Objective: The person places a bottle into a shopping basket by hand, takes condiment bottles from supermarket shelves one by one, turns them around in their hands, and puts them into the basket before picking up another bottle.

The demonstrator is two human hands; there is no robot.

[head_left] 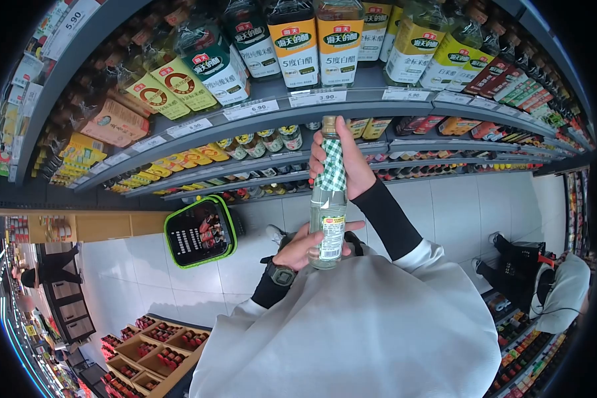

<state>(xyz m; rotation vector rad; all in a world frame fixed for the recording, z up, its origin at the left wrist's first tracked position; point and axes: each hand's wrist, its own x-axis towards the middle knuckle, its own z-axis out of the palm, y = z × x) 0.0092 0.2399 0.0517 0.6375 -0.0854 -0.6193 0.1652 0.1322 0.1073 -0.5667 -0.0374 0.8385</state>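
Note:
A clear glass bottle [328, 199] stands nearly upright before my body, its cap toward the shelf. Green-and-white checks cover its upper part, and a small printed label with a barcode faces me lower down. My right hand [351, 162] wraps round the upper part just below the brownish cap. Around the bottle's lower end closes my left hand [300, 248], a dark watch [280, 272] on its wrist; some of its fingers are hidden behind the glass. Beyond the cap, a shelf edge [245, 113] carries price tags, with orange-labelled vinegar bottles [293, 50] above it.
Lower shelves hold jars [270, 140] and yellow packs [186, 158]. A black basket with a green rim [231, 251] stands on the floor to the left, with packages inside. Wooden display bins [156, 345] are at lower left. Another person [560, 292] is at the right, and one more [53, 268] at far left.

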